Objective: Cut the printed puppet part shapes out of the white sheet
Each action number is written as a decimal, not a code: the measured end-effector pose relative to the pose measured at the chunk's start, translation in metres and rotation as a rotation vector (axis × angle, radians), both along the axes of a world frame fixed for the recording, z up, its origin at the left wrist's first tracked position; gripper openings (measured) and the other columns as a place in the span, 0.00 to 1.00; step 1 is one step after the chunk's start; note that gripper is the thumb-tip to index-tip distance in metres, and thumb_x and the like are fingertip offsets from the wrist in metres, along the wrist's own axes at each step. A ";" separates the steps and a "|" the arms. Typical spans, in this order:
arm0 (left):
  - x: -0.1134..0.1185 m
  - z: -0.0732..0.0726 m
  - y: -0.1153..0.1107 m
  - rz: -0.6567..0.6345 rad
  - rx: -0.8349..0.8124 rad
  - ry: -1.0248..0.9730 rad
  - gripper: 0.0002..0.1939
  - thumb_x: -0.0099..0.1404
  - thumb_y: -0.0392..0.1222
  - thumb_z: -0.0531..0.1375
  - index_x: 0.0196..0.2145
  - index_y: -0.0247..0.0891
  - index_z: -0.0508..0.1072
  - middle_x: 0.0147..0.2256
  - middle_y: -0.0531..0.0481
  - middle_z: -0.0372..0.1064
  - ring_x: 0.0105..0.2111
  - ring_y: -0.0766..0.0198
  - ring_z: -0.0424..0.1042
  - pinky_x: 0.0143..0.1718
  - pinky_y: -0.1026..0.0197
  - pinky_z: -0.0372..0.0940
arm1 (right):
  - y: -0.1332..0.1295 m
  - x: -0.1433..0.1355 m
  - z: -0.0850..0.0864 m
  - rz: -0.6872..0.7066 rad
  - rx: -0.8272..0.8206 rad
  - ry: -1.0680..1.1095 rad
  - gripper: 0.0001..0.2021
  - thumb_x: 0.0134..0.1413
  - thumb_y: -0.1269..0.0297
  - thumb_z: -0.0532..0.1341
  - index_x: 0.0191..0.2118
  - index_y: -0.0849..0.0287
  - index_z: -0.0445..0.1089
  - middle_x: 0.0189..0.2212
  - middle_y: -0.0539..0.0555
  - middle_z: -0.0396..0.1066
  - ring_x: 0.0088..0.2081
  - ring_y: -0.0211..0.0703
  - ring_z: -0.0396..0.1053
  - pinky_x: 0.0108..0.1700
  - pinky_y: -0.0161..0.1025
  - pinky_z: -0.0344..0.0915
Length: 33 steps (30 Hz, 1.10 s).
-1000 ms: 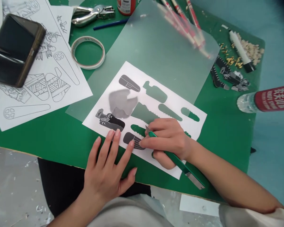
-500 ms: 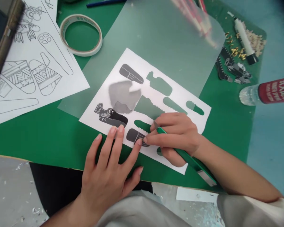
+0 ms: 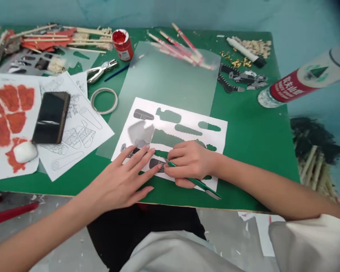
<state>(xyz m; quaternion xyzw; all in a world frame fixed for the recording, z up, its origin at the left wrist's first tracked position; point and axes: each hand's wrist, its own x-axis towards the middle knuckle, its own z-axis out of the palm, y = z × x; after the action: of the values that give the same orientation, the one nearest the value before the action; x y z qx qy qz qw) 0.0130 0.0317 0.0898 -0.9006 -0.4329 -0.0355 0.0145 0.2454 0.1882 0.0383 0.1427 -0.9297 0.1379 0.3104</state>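
Observation:
A white sheet (image 3: pixel 187 120) with several cut-out openings and some dark printed shapes lies partly over a translucent sheet (image 3: pixel 172 75). My left hand (image 3: pixel 132 173) rests with fingers spread on its lower left, partly covering a dark printed figure. The left index fingertip touches a dark rounded shape (image 3: pixel 155 165). My right hand (image 3: pixel 189 162) is closed around a green craft knife (image 3: pixel 200 184), tucked between the fingers with its blade end toward the sheet. The right fingertips are at the right edge of that same dark shape; whether they pinch it is unclear.
Left of the sheet are a tape roll (image 3: pixel 104 101), pliers (image 3: pixel 100 71), a phone (image 3: pixel 51 118) and a white mouse (image 3: pixel 25 152). A red paint jar (image 3: pixel 122 45) stands behind. Bagged red-and-white sticks (image 3: pixel 181 47), brass fasteners (image 3: pixel 238 62) and a bottle (image 3: pixel 289 88) are farther right.
My view has lifted and widened, bringing the back of the table, phone and paint jar into sight. Both hands stay near the same dark shape, the knife still in the right.

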 end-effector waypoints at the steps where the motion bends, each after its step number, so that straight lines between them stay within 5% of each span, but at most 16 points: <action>1: -0.008 0.001 0.010 -0.075 -0.023 0.007 0.29 0.76 0.54 0.59 0.68 0.38 0.67 0.71 0.30 0.61 0.69 0.38 0.65 0.68 0.35 0.59 | -0.001 -0.001 0.002 0.003 0.016 0.013 0.14 0.73 0.59 0.59 0.33 0.58 0.72 0.19 0.45 0.61 0.28 0.39 0.67 0.29 0.39 0.60; 7: -0.039 -0.003 0.070 -0.493 -0.171 -0.077 0.32 0.78 0.57 0.54 0.68 0.33 0.66 0.71 0.38 0.62 0.74 0.45 0.58 0.79 0.41 0.35 | -0.010 -0.001 0.012 -0.023 0.137 -0.019 0.13 0.72 0.58 0.60 0.34 0.58 0.71 0.23 0.46 0.69 0.28 0.38 0.65 0.33 0.39 0.63; 17: -0.040 -0.023 0.125 -0.881 -0.183 -0.208 0.33 0.76 0.55 0.54 0.67 0.27 0.68 0.70 0.40 0.63 0.74 0.46 0.56 0.80 0.44 0.32 | -0.057 0.008 0.028 -0.384 0.254 -0.169 0.11 0.71 0.61 0.60 0.36 0.59 0.72 0.26 0.50 0.74 0.31 0.40 0.72 0.33 0.38 0.64; 24: -0.042 -0.031 0.139 -0.982 -0.212 -0.219 0.38 0.75 0.52 0.56 0.74 0.27 0.56 0.73 0.39 0.57 0.75 0.47 0.54 0.79 0.44 0.36 | -0.103 -0.001 0.030 -0.731 0.307 -0.203 0.07 0.68 0.66 0.61 0.37 0.62 0.74 0.27 0.52 0.76 0.29 0.39 0.73 0.31 0.38 0.66; 33: -0.041 -0.042 0.147 -0.963 -0.228 -0.288 0.31 0.76 0.38 0.53 0.74 0.35 0.59 0.72 0.51 0.60 0.75 0.55 0.56 0.78 0.48 0.43 | -0.126 -0.012 0.023 -0.951 0.318 -0.182 0.06 0.66 0.67 0.64 0.38 0.62 0.77 0.32 0.54 0.79 0.33 0.39 0.75 0.32 0.37 0.70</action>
<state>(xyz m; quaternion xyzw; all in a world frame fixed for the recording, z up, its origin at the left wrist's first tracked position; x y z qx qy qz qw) -0.0282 0.1786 0.0479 -0.9797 0.0323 -0.1144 -0.1615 0.2338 0.0620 0.0609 -0.2635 -0.9245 -0.1501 0.2310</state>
